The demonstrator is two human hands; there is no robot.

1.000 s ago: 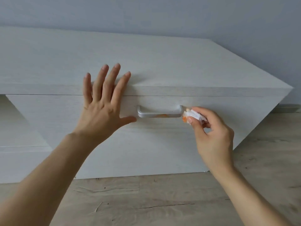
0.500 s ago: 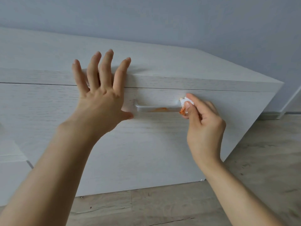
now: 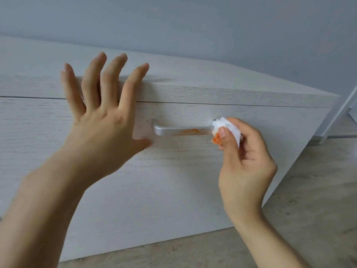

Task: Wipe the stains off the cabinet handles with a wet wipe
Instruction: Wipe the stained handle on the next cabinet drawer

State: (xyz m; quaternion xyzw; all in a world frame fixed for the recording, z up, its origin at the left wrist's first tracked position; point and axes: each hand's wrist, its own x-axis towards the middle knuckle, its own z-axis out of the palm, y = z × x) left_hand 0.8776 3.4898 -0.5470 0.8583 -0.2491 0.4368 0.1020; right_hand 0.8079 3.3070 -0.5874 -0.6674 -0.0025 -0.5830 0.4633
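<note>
Wiping the handle [image 3: 181, 130], right end.
Right hand [image 3: 245, 161] pinching wipe [image 3: 228, 127]; left hand [image 3: 102, 120] spread, bracing. Orange smear [image 3: 188, 131] mid-bar needing a clean fold.

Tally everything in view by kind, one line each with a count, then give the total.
Hands: 2, the left hand spread open against the cabinet front, the right hand pinching the wipe
Wet wipes: 1, the wet wipe, white with an orange smear
Handles: 1, the handle, silver, orange stain on it
Cabinets: 1, the cabinet, pale wood grain
Total: 5
</note>
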